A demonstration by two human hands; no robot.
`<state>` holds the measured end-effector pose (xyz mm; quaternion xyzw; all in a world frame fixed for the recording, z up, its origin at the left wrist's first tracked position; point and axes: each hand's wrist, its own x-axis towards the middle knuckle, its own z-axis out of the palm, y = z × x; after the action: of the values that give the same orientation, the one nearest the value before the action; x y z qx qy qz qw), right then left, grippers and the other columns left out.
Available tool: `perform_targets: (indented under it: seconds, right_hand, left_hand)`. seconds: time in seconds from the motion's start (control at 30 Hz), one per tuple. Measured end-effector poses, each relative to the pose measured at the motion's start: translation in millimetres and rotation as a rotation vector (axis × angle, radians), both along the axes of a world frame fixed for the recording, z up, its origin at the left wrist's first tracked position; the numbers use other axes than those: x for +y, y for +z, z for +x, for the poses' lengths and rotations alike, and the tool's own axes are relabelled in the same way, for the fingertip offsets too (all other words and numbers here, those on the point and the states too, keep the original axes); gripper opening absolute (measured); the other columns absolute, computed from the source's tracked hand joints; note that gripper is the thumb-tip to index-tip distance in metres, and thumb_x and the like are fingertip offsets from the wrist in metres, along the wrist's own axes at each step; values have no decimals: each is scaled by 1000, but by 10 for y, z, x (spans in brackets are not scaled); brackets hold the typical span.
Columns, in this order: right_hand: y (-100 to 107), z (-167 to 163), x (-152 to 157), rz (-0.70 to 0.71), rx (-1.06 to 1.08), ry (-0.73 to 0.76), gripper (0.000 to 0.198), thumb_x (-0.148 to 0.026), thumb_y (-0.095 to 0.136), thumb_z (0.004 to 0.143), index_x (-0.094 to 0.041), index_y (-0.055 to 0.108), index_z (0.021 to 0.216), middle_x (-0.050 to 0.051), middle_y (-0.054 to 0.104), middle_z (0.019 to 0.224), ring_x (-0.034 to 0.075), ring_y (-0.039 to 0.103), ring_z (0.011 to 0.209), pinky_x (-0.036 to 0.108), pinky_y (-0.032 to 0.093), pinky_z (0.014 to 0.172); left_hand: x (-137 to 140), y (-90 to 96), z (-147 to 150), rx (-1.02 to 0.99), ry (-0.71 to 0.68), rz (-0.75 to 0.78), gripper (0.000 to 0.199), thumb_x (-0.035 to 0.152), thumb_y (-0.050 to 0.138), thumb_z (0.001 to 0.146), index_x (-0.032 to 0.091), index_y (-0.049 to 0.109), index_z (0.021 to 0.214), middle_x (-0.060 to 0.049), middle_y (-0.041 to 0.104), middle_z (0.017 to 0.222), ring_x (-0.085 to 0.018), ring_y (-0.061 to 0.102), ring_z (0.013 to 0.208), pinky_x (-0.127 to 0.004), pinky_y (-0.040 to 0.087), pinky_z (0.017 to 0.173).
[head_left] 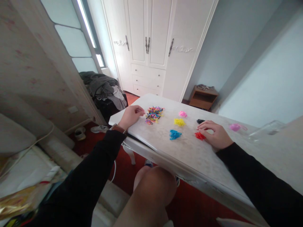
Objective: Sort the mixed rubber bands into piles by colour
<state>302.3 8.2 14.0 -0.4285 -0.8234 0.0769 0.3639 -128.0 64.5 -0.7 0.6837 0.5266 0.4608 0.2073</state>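
My left hand [132, 117] rests at the left edge of a mixed pile of small coloured rubber bands [154, 114]. Its thumb and fingertips are pressed together; whatever may be between them is too small to make out. Over a red pile of rubber bands [199, 136] is my right hand [217, 135], thumb and fingers slightly apart, with nothing visible between them. A black pile [200, 121] lies just behind its fingers. Between the hands are single-colour piles: pink [182, 114], yellow [179, 122] and blue [175, 135].
The piles lie on a white table [163, 146]. Toward its right end are a pink object with a loop [235, 127] and a clear plastic container [267, 130]. Beyond stand a white wardrobe [158, 41], a small wooden cabinet [204, 98] and heaped clothes [104, 86].
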Motion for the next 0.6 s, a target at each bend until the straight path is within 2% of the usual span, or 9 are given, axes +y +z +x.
perform_targets:
  seconds: [0.23,0.37,0.47,0.6]
  right_hand:
    - [3,-26,-12,-4,16,3,18,-31,66,88,-23,77,77,8,78,88,26,73,86,41,58,77]
    - [-5,-29,-9,8,51,-13,16,-30,66,87,-23,78,80,7,78,89,24,72,85,38,58,76]
    - [-12,-25,-2,4,86,-31,14,-30,67,86,-23,78,82,7,78,88,23,72,84,37,58,75]
    - [-23,-18,10,-11,124,-70,14,-32,69,86,-22,78,84,7,79,88,23,72,82,38,58,76]
  left_hand:
    - [-5,22,42,-90,-12,-17,14,27,74,80,16,72,73,-6,75,69,-18,67,65,-30,52,71]
    - [-53,130,311,-183,-79,18,16,30,74,81,15,74,79,-7,77,76,-18,69,70,-29,53,70]
    - [-60,323,707,-123,-278,4,18,33,75,84,15,76,83,-7,77,79,-17,69,72,-28,54,68]
    - [119,545,1319,-162,-691,-31,17,28,83,78,13,76,77,-7,75,76,-14,68,70,-26,53,69]
